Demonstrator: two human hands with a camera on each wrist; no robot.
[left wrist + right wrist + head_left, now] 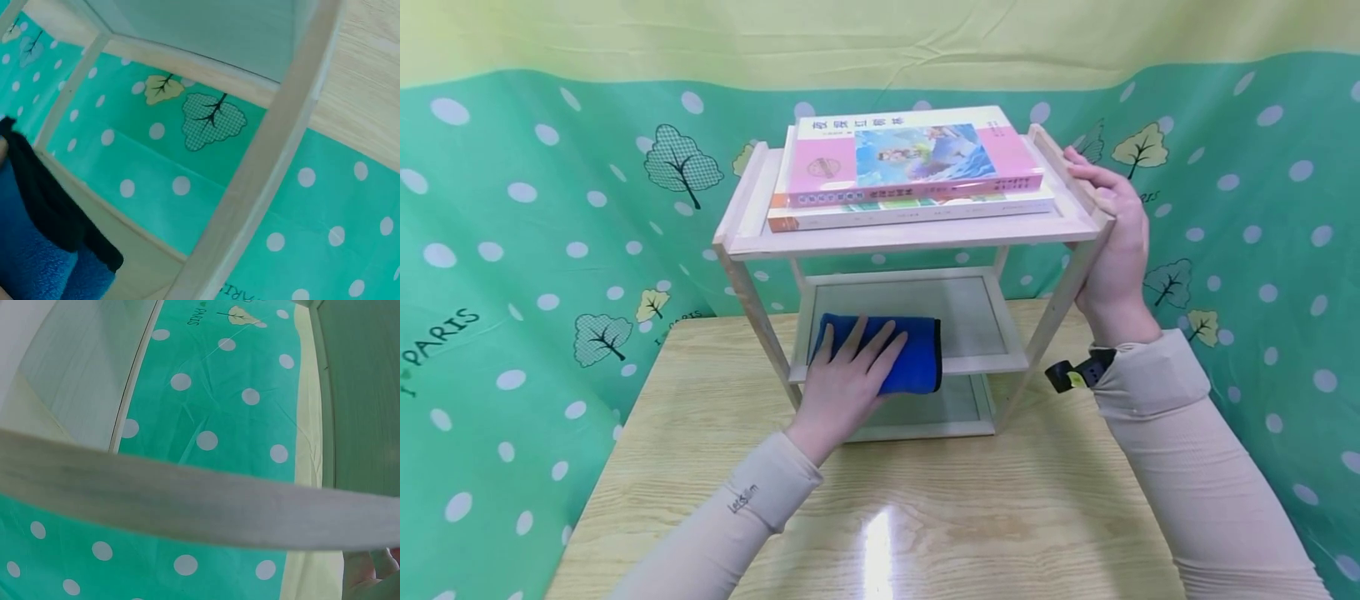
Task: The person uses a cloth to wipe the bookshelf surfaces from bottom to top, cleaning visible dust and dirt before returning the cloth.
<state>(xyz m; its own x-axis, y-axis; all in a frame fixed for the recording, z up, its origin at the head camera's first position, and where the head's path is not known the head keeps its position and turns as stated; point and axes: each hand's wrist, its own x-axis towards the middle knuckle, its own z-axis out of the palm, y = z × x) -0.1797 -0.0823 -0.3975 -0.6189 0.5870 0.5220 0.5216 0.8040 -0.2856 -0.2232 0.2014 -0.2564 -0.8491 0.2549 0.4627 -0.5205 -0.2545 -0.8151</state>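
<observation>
My left hand (847, 379) holds a folded blue cloth (917, 357) with black edging, its fingers spread over the top and the thumb hidden. The cloth overlaps the front rail of the middle shelf on a small wooden rack (910, 243). In the left wrist view the fluffy blue cloth (37, 244) shows at the lower left, with bits of finger at the frame's edge. At the rack's upper right corner, my right hand (1116, 250) grips the side rail and post. Only a little of the right hand (369, 575) enters the right wrist view.
Two books, the upper one pink and white (831, 162), lie stacked on the rack's top shelf. The rack stands on a wood-grain table (1000, 517). A green dotted curtain (550, 250) surrounds the table at the back and sides.
</observation>
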